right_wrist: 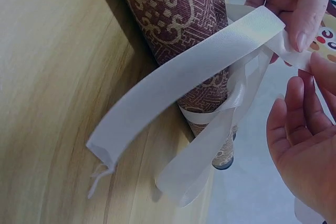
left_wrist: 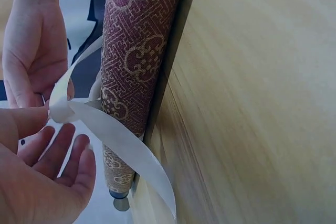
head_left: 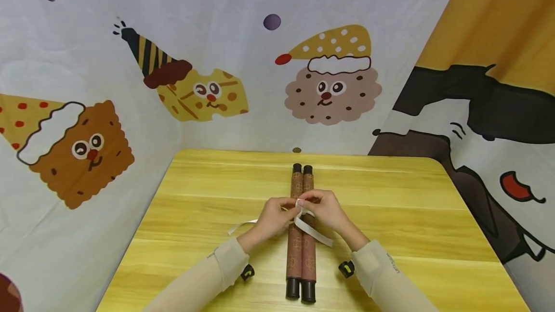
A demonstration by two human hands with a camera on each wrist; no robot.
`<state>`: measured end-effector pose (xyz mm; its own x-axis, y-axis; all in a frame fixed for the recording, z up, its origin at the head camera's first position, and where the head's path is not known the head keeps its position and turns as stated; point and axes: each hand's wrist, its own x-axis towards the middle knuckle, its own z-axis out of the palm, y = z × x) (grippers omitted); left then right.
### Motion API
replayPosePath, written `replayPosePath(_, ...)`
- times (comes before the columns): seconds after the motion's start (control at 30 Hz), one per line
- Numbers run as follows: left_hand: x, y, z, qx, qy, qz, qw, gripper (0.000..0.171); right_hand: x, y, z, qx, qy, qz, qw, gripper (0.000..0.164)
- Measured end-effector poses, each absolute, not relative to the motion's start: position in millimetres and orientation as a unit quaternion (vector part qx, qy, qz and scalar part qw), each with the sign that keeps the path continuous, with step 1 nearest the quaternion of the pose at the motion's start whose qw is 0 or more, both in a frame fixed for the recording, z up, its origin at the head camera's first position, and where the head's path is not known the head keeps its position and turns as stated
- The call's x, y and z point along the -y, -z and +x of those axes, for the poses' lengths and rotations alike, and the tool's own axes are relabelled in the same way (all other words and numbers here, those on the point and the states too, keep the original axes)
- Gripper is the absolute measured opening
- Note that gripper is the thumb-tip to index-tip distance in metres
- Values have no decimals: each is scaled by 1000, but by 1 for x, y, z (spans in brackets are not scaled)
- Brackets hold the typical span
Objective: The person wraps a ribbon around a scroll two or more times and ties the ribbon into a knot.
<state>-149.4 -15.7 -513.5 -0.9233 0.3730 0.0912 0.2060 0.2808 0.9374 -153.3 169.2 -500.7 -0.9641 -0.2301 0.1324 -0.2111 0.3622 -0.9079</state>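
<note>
Two slim rolls in maroon patterned cloth with black end caps, like rolled scrolls, lie side by side on the table; one is the left roll (head_left: 295,254), the other the right roll (head_left: 309,259). A white ribbon (head_left: 313,233) passes around them near the middle, and its tails hang loose. Above the rolls, my left hand (head_left: 274,216) pinches the ribbon between thumb and finger. My right hand (head_left: 326,210) also pinches it, fingertips close to the left ones. In the right wrist view, a frayed tail of the ribbon (right_wrist: 178,82) hangs across the cloth.
The yellow wood-grain table (head_left: 390,206) has a rounded far corner. Behind it hangs a white curtain (head_left: 234,23) printed with cartoon biscuits and cheese. Small black devices, a left one (head_left: 247,272) and a right one (head_left: 347,269), sit at the wrists.
</note>
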Motion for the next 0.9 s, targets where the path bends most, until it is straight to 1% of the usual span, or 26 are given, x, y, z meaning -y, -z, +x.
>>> replayPosePath(0.17,15,513,-151,-794,-576,178,75,12,-169,500,-153,-824,550,-132,8,9)
replayPosePath(0.3,14,514,-151,-785,-590,167,82,11,-171,501,-152,-831,543,-123,8,22)
replayPosePath(0.4,13,515,-151,-785,-593,158,84,10,-174,504,-150,-838,534,-116,6,26)
replayPosePath(0.53,12,517,-151,-786,-595,148,83,10,-180,509,-140,-854,506,-124,13,17)
replayPosePath(0.73,12,514,-149,-786,-595,146,80,9,-185,516,-120,-878,445,-172,42,15)
replayPosePath(0.9,14,496,-141,-782,-600,160,55,10,-188,526,-113,-881,419,-219,12,10)
